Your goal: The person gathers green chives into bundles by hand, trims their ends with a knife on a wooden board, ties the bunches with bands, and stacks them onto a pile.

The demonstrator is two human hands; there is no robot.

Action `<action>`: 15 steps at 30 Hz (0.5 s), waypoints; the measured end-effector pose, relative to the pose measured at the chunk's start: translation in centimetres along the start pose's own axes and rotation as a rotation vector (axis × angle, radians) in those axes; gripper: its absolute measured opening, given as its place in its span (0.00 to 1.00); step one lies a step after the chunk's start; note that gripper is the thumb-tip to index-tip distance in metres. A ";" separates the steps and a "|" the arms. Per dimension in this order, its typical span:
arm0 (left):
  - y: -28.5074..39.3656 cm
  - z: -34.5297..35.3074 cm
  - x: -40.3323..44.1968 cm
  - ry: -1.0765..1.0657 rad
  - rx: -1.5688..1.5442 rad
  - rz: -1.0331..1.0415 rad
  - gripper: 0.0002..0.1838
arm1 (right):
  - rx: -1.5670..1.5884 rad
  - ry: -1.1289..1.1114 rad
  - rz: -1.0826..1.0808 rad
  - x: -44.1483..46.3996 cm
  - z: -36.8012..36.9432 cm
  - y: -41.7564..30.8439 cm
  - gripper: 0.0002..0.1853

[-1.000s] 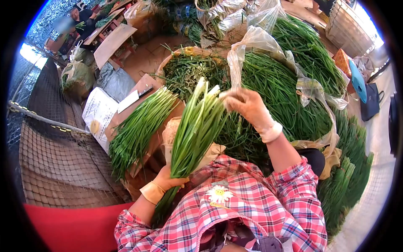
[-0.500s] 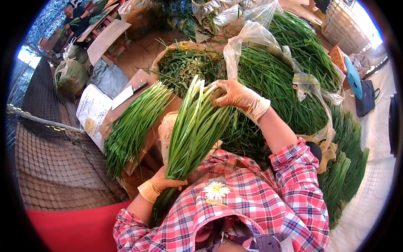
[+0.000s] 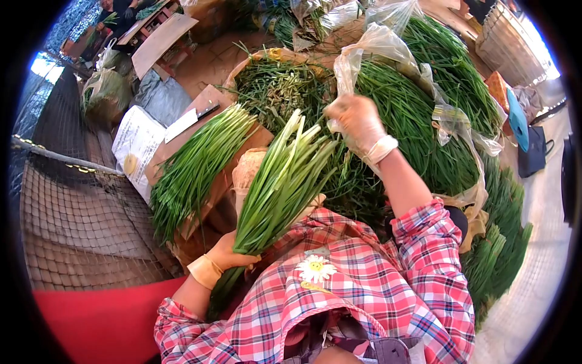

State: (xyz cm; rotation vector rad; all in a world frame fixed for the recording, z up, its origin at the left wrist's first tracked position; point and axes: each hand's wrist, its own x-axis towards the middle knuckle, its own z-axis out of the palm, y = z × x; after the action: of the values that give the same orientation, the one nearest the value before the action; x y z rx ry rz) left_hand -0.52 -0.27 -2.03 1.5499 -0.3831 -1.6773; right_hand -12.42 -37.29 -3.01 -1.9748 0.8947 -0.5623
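My left hand (image 3: 233, 255), in a thin glove, is wrapped round the lower, leafy part of a bunch of garlic chives (image 3: 273, 188). The bunch slants up in front of my body, its pale stem ends at the top. My right hand (image 3: 359, 127), gloved and blurred by motion, is just right of those stem ends, apart from them. Its fingers are curled together; what they hold, if anything, cannot be made out. A second bunch of garlic chives (image 3: 200, 170) lies on a board to the left.
A knife (image 3: 207, 111) lies on the board (image 3: 209, 97). Beyond my hands is a heap of loose leaves and trimmings (image 3: 282, 91). Large piles of chives (image 3: 400, 115) in clear plastic (image 3: 379, 42) stand right. A person (image 3: 118, 15) sits far left.
My right hand has come off the stem ends and moved right, its fingers now curled. The bunch in my left hand has shifted slightly left and down.
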 end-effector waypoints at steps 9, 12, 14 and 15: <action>-1.0 -1.9 -2.9 0.083 0.137 -0.023 0.29 | -0.096 -0.323 -0.169 0.7 -0.6 -1.8 0.25; -0.5 -1.6 -2.6 0.098 0.220 -0.013 0.30 | 0.225 -0.835 -0.128 0.0 2.3 -3.6 0.23; -0.1 -1.3 -2.5 0.060 0.256 0.060 0.32 | 0.460 -0.828 0.016 -0.7 3.3 -3.6 0.16; 0.0 -1.3 -2.4 0.061 0.253 0.057 0.32 | 0.461 -0.832 0.018 -0.7 3.5 -3.3 0.16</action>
State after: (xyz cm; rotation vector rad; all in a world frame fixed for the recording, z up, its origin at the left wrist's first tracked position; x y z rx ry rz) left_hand 0.49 1.84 -0.63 1.7513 -0.6209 -1.5807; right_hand -9.28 -33.67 -2.09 -1.5449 0.2261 0.0905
